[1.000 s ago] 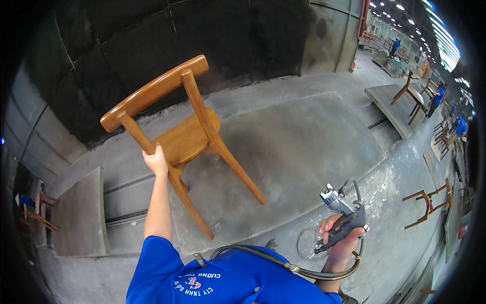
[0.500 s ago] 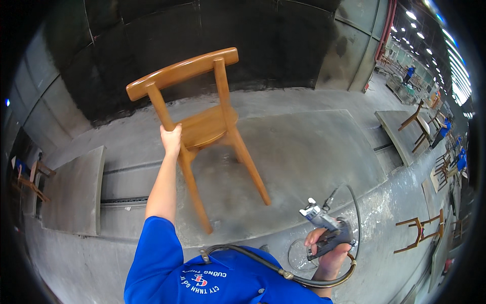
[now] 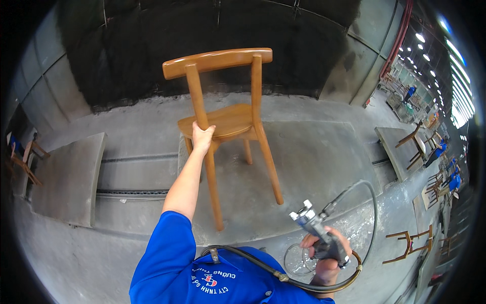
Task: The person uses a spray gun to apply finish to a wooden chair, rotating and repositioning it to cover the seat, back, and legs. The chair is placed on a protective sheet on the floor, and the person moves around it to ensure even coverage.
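Observation:
A brown, glossy wooden chair [image 3: 235, 120] stands in front of me with its backrest towards me. My left hand [image 3: 203, 136] is closed around its left rear post, at about seat height. On the right, my right hand [image 3: 329, 251] grips a metal spray gun [image 3: 315, 228] with its nozzle pointing up and to the left, towards the chair's legs. A dark hose [image 3: 375, 218] loops from the gun, and another length of hose [image 3: 253, 258] crosses my blue shirt.
Under the chair lies a flat grey board [image 3: 324, 152]. Another board [image 3: 71, 182] is at left, beside a floor track [image 3: 134, 192]. A blackened wall [image 3: 202, 30] rises behind. Right, a small wooden frame [image 3: 412, 243] sits on the floor; farther off are chairs and people in blue.
The chair has turned and shifted to the right with my left hand on it, and now stands more upright. The spray gun has tilted slightly and moved a little left.

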The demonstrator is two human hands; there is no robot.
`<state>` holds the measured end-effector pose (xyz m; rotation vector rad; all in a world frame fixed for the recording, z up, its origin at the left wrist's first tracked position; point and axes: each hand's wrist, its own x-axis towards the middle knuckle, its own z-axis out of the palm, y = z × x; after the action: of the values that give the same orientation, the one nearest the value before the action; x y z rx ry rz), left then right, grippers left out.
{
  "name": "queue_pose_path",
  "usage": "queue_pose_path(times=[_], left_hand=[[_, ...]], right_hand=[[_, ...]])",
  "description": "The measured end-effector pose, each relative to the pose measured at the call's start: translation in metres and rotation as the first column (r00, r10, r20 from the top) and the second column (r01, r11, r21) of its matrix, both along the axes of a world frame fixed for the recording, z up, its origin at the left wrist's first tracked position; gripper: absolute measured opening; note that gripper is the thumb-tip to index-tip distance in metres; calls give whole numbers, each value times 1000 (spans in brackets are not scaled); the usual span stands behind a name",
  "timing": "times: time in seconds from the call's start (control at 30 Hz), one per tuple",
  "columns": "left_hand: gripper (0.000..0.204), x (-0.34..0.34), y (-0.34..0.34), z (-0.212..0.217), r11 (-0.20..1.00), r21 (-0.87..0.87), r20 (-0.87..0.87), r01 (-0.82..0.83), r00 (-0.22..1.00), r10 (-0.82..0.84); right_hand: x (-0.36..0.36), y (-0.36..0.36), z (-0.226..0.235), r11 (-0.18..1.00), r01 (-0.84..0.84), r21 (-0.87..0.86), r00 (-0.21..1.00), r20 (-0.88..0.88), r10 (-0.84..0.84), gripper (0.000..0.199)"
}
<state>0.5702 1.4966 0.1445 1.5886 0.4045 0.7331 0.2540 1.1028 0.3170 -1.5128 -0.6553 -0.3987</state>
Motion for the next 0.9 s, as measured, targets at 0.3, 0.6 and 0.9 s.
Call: queue_pose_path(times=[0.3, 0.6, 0.9], left_hand=[[69, 0, 0, -7, 983, -9, 50, 186, 981, -185], [93, -36, -64, -61, 923, 316, -92, -219, 961, 259], [39, -147, -99, -180, 960, -251, -477, 127, 847, -236]], right_hand=[[-17, 58, 2, 994, 7, -113, 999, 33, -3, 82], [-62, 52, -22, 945, 326, -14, 864, -402, -304, 84], [-81, 33, -44, 883, 381, 274, 801, -575, -168, 86]])
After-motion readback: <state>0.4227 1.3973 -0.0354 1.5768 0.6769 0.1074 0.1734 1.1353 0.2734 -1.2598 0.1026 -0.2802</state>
